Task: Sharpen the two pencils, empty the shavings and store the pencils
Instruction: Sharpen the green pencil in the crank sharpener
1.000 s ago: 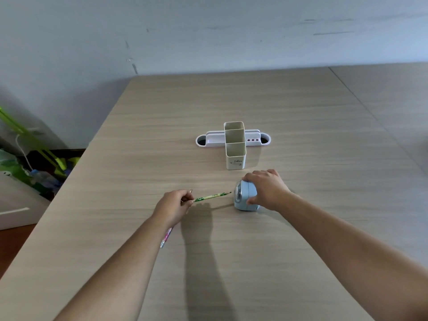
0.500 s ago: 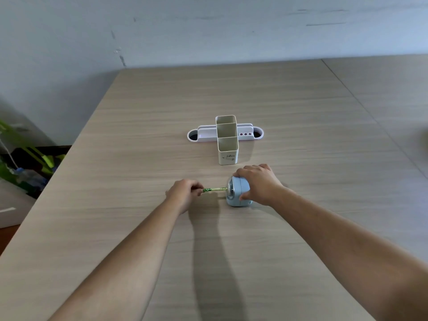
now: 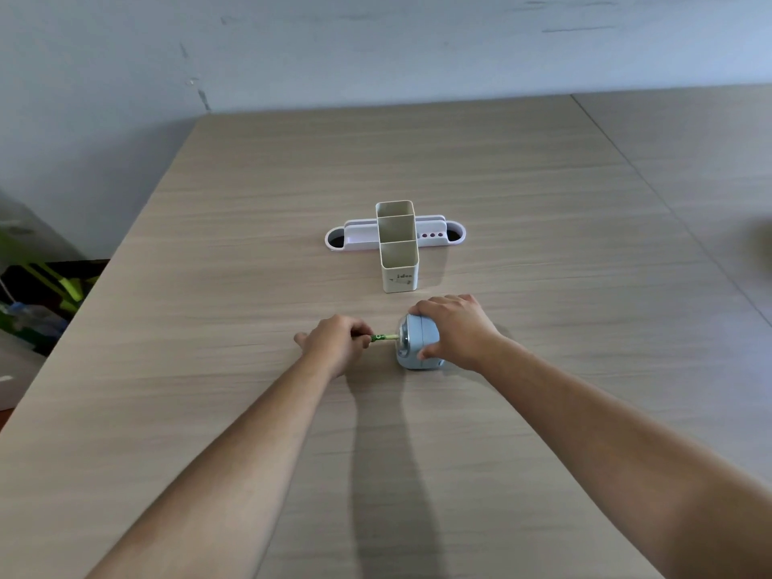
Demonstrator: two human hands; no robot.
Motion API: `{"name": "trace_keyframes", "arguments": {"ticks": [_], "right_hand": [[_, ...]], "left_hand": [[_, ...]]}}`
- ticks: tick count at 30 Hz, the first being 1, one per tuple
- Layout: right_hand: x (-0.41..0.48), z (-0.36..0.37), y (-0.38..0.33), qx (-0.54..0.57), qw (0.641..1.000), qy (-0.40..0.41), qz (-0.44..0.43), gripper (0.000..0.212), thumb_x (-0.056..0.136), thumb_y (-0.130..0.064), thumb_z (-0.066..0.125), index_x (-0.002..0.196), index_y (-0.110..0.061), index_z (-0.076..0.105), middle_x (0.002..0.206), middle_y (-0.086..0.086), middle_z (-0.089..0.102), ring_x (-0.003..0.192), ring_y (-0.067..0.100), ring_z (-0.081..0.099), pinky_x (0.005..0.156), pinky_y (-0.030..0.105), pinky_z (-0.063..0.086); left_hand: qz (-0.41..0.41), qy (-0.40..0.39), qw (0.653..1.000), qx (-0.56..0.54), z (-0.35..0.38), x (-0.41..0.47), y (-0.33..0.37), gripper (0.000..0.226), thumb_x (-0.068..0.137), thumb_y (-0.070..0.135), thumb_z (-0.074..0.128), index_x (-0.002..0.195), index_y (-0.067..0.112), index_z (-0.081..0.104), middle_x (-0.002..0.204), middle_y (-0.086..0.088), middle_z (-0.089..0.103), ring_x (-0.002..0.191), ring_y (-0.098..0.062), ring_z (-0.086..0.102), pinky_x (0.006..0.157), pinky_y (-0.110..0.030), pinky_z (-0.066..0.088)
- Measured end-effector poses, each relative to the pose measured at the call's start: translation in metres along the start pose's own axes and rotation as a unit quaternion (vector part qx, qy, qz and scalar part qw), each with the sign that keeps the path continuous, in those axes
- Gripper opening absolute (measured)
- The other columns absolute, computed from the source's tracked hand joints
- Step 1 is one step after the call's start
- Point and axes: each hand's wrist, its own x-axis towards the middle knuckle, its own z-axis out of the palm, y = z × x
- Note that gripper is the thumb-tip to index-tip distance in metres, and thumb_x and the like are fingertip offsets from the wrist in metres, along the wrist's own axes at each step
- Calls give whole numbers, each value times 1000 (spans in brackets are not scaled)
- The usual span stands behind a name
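The green pencil (image 3: 383, 337) lies level just above the surface (image 3: 543, 194), its long axis running left to right, tip in the blue sharpener's (image 3: 417, 342) front. The left hand (image 3: 334, 342) has its fingers (image 3: 362, 330) clamped on the pencil's shaft. The right hand (image 3: 457, 330) is wrapped around the sharpener, so any further push runs rightward along that axis.

— What is seen on the wooden table (image 3: 259, 411)?
— A pale blue pencil sharpener (image 3: 417, 344) is set near the front; a white desk organiser (image 3: 397, 244) is placed just behind it.
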Motion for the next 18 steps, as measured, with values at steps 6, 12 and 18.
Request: {"name": "trace_keyframes", "arguments": {"ticks": [6,12,18], "right_hand": [[-27,6,32,325,935,61,126,43,87,-27,57,130,-25,50,136,-1,54,123,19,52,102,29,39],[-41,41,57,297,933,-14,202,26,86,-9,54,107,-14,68,99,3,71,95,19,62,77,22,41],[-40,53,54,385,898,-23,212,5,81,-2,63,79,-6,65,65,6,62,58,15,57,65,30,51]], "left_hand": [[60,-34,997,47,-12,3,15,45,75,42,68,117,44,53,123,14,60,122,-16,49,106,-53,26],[239,-60,950,192,29,-4,69,95,59,46,79,141,34,31,147,8,37,137,-19,34,114,-52,24],[231,0,941,246,50,7,84,59,72,17,72,123,11,45,128,-8,54,117,-28,48,96,-36,43]]}}
